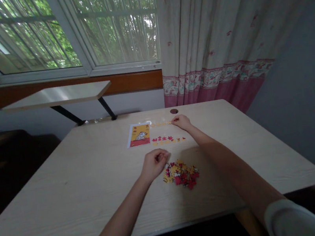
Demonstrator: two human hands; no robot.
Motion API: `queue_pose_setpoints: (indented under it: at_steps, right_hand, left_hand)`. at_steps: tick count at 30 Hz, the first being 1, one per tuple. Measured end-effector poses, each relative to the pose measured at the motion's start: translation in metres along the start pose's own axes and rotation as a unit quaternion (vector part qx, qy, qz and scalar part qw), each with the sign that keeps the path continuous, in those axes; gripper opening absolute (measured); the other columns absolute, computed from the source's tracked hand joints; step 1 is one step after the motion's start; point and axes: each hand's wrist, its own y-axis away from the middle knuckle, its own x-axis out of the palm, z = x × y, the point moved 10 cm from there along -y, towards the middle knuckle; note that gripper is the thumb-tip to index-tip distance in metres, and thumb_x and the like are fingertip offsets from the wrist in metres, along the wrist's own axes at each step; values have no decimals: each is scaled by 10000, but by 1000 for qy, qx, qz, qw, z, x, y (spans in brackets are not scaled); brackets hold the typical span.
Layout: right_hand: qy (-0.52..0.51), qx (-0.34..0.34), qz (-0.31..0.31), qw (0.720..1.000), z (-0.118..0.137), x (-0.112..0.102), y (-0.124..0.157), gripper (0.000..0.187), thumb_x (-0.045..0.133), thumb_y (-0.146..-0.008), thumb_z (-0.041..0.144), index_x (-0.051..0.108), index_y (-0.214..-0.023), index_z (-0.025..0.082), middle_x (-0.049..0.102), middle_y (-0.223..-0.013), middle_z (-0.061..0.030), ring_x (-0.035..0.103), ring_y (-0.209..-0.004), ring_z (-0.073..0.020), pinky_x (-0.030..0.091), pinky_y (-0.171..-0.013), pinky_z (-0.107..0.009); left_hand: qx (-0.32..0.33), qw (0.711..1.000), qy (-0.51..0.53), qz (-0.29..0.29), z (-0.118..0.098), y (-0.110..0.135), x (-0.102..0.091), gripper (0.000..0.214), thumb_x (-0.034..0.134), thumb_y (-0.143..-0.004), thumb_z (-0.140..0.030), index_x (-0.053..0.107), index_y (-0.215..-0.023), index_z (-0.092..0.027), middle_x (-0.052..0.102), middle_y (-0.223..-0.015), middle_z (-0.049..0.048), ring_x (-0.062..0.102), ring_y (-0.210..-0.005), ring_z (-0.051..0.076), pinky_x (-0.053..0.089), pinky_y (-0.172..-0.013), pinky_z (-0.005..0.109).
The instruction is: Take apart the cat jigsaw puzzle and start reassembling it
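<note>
My right hand point(181, 122) reaches to the far part of the table, its fingertips pinched on a small yellow puzzle piece point(170, 122) at the right end of a yellow row. Closer to me, my left hand point(155, 164) hovers or rests by the upper left of a puzzle piece pile point(184, 174), its fingers curled together; whatever they hold is hidden. The pile mixes red, yellow and white pieces. Between the hands lie a short row of red pieces point(162, 138) and, just below it, another row of yellow pieces point(165, 142).
A reference picture point(139, 135) of a white cartoon animal on yellow and red lies left of the rows. The pale wooden table point(89, 176) has a cable hole point(174, 111) at its far edge. A raised shelf point(61, 95) stands back left; a curtain point(208, 46) hangs behind.
</note>
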Motion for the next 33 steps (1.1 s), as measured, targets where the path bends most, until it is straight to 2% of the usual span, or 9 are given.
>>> queue_pose_setpoints:
  at_steps: [7, 14, 17, 19, 21, 23, 25, 28, 33]
  right_hand:
    - [11, 7, 8, 1000, 2, -1, 0, 123, 646, -733, 287, 715, -811, 222, 710, -871, -22, 636, -803, -172, 450, -751, -273]
    - [-2, -48, 22, 999, 11, -9, 13, 184, 608, -755, 206, 697, -913, 179, 699, -910, -46, 624, -809, -150, 451, -744, -242]
    - [-25, -121, 47, 991, 28, -17, 42, 175, 574, -782, 203, 696, -902, 166, 690, -886, -46, 609, -779, -141, 448, -720, -233]
    - [-40, -189, 92, 977, 45, -20, 72, 184, 564, -802, 242, 693, -905, 161, 679, -855, -51, 595, -746, -139, 448, -694, -236]
    - [-40, -247, 156, 955, 61, -18, 107, 187, 563, -810, 251, 691, -921, 171, 666, -852, -52, 586, -734, -133, 448, -688, -236]
    - [-31, -315, 219, 923, 76, -13, 144, 189, 567, -819, 258, 687, -946, 184, 655, -866, -52, 581, -793, -138, 443, -752, -253]
    - [-18, -353, 248, 902, 84, -11, 170, 221, 598, -806, 270, 675, -994, 181, 636, -878, -59, 569, -820, -144, 435, -791, -272]
    - [-10, -351, 263, 899, 82, -7, 186, 236, 613, -801, 289, 671, -1007, 190, 604, -896, -63, 551, -834, -146, 434, -788, -274]
    - [-68, -300, 252, 918, 73, -11, 182, 138, 653, -761, 275, 679, -842, 167, 603, -807, -39, 541, -781, -136, 434, -749, -260]
  left_hand:
    - [-2, 1000, 5, 2, 0, 0, 0, 288, 529, -796, -381, 639, -709, -129, 491, -521, -22, 399, -471, 83, 300, -454, 191]
    - [0, 1000, -11, 2, -2, 0, 0, 304, 521, -801, -392, 644, -711, -129, 492, -517, -25, 401, -476, 85, 300, -459, 191]
    - [9, 999, -32, 6, -4, 0, 0, 306, 513, -807, -392, 648, -717, -132, 521, -540, -17, 411, -487, 87, 311, -474, 195]
    - [19, 999, -47, 7, -7, 0, 0, 296, 511, -809, -382, 650, -722, -136, 533, -547, -13, 418, -493, 89, 320, -482, 197]
    - [30, 998, -61, 4, -10, 0, 0, 283, 513, -809, -372, 653, -725, -141, 539, -550, -12, 429, -500, 92, 324, -487, 198]
    - [39, 997, -72, 3, -12, 0, 0, 274, 511, -812, -364, 655, -728, -145, 545, -556, -11, 440, -507, 94, 328, -492, 199]
    - [44, 996, -79, 3, -13, 0, 0, 270, 509, -816, -359, 656, -732, -148, 552, -564, -11, 451, -514, 96, 332, -498, 200]
    - [46, 995, -85, 2, -13, 1, 0, 269, 505, -822, -357, 656, -740, -150, 561, -571, -10, 460, -522, 98, 338, -506, 201]
    - [51, 994, -93, 10, -15, 1, 1, 266, 504, -828, -349, 652, -736, -149, 551, -561, -10, 452, -514, 96, 335, -503, 202]
